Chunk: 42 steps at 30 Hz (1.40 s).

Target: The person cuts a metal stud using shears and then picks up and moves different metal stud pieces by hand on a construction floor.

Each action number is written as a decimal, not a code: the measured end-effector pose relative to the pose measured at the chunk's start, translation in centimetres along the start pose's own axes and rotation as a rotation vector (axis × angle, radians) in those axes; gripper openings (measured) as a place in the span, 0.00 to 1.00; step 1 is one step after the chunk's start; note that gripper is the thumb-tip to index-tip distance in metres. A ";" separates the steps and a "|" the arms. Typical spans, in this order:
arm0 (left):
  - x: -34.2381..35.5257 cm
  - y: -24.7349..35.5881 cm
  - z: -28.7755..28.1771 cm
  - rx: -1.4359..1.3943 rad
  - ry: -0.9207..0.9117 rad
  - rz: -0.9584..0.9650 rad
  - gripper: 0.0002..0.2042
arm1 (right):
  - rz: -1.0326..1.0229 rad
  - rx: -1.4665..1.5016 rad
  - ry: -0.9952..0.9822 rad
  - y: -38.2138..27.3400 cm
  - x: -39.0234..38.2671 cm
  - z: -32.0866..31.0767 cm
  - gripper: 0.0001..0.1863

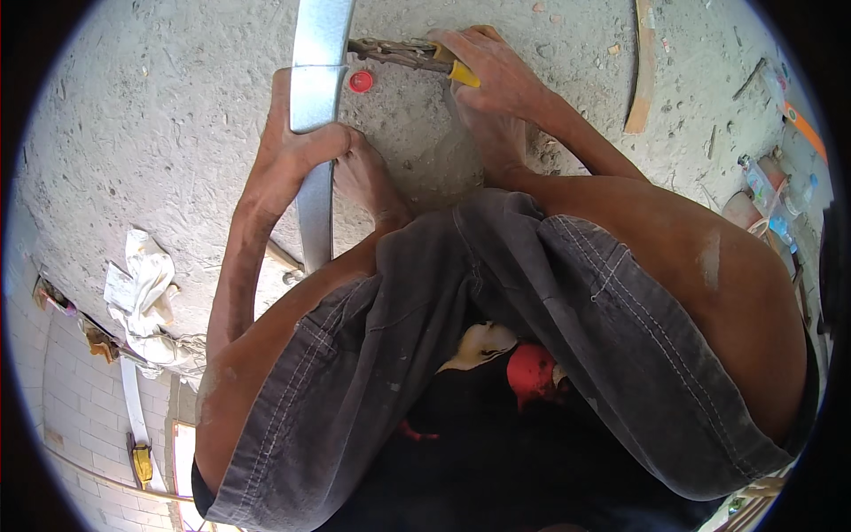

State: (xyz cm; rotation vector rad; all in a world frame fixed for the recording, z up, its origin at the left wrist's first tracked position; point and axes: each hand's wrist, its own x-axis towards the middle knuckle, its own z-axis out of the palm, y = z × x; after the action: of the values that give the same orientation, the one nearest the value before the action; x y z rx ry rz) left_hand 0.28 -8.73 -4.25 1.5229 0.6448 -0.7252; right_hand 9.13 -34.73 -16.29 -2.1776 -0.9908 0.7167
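Observation:
My left hand (301, 155) is closed around a long silver metal strip (316, 40), which runs from the top edge down beside my left leg. My right hand (501, 75) grips a dark metal hand tool (399, 55) by its yellow handles, like pliers or snips. The tool's head meets the strip's right edge above my left hand. Just below the tool, a small red cap (361, 82) lies on the dusty concrete floor. My bare feet (368, 177) stand close under both hands, either side of the gap between them.
A curved wooden slat (642, 80) lies at the upper right. Plastic bottles (780, 213) and an orange tool (804, 133) lie along the right side. At the left are crumpled white sacks (151, 293), a block wall (75, 408) and another metal strip (135, 399) with a yellow object (142, 461).

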 end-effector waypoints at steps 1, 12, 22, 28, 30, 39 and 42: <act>-0.1 0.1 -0.1 0.002 0.003 -0.004 0.35 | -0.013 0.018 -0.004 0.2 0.2 0.2 0.39; -0.9 -0.3 -0.6 0.002 -0.020 0.006 0.35 | -0.208 0.026 0.115 2.5 1.3 2.4 0.36; -0.5 -0.5 -0.3 0.041 0.023 0.025 0.37 | -0.035 0.021 0.057 -1.6 0.0 0.2 0.34; -0.1 -0.4 -0.6 0.009 -0.004 -0.029 0.36 | 0.024 0.020 0.042 -2.2 -0.1 -0.1 0.35; -0.7 -0.2 -1.1 0.000 0.035 -0.049 0.36 | 0.125 0.052 -0.025 -3.7 0.3 -0.9 0.36; -0.6 0.6 -0.4 -0.002 -0.012 -0.005 0.36 | 0.017 0.109 0.054 -0.3 0.1 0.6 0.40; -0.6 0.2 -0.6 0.011 -0.007 -0.021 0.37 | -0.047 0.109 0.021 0.4 0.6 0.8 0.42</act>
State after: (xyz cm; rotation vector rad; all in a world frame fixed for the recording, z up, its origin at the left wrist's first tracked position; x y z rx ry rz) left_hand 0.10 -8.15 -3.64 1.5249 0.6538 -0.7509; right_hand 9.13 -34.18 -17.20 -2.0574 -0.9659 0.7077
